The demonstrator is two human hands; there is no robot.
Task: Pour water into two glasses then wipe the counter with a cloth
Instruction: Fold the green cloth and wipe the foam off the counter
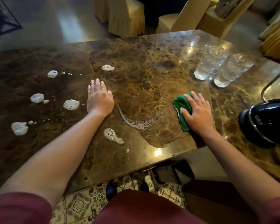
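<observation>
Nearest the camera, the person's maroon sleeves and two bare forearms reach out over the brown marble desk [152, 75]. The left hand [99, 98] lies flat and open on the stone, fingers together, palm down, holding nothing. The right hand [196, 112] is spread, palm down, pressing on a green cloth [181, 105] that lies on the desk; its fingers are extended over the cloth rather than curled around it. Between the left hand and the cloth runs a curved wet streak of suds [132, 122]. A foam blob [112, 136] sits nearer than the left hand, with several more foam blobs [71, 104] to that hand's left. Right of the cloth stands a black kettle [265, 122]. Beyond the cloth, two clear glasses [208, 65] holding water stand just beside each other.
</observation>
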